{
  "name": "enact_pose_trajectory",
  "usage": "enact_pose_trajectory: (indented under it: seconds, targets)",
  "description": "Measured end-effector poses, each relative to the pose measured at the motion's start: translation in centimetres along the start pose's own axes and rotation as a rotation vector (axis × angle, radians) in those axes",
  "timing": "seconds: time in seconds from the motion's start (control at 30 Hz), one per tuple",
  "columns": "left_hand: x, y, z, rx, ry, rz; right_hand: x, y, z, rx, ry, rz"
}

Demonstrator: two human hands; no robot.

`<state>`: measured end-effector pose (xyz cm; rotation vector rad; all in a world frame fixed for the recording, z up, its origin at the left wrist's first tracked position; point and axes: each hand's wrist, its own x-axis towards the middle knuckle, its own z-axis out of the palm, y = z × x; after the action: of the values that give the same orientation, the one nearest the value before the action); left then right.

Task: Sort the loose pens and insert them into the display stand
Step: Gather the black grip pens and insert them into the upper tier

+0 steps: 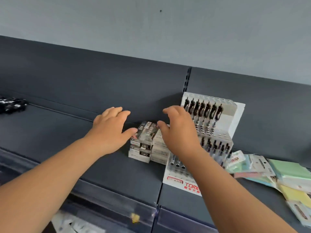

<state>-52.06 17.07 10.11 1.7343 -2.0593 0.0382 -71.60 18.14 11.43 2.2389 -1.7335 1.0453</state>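
Right forearm hid part of the display stand (238, 118); print on the boxes (143, 140) was blurred. Left hand (111, 130) and right hand (178, 132) hovered over them, fingers spread, gripping nothing.

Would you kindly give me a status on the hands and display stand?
Left hand and right hand open, holding nothing, at the stacked boxes. Display stand partly filled with pens. Right forearm crosses its front.

Pale grey wall (151, 22) above dk grey shelf unit (50, 132) w/ slotted upright (187, 79) btwn its two back panels (84, 78)
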Motion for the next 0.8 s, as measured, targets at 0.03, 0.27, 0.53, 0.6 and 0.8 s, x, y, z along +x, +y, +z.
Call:
enact_pose_trajectory:
  seconds: [0.03,0.27,0.53,0.6,0.8]
  targets:
    - [-0.9,-2.0,-0.9,0.017,0.003,-0.025,0.0,-1.9,1.2,0.005,-0.027,-0.010]
    - [-7.8,-16.4,-7.4,0.138,0.033,-0.185,-0.2,-16.1,8.4,0.061,-0.159,-0.073]
    - [-14.6,-30.3,-14.0,0.228,0.051,-0.344,-1.0,-29.7,16.1,0.167,-0.282,-0.137]
    - [-15.5,-32.6,-15.1,0.217,0.048,-0.382,-0.6,-31.8,17.5,0.177,-0.323,-0.140]
    - [-16.2,-38.7,-15.4,0.192,0.049,-0.469,1.7,-36.0,21.9,0.197,-0.401,-0.155]
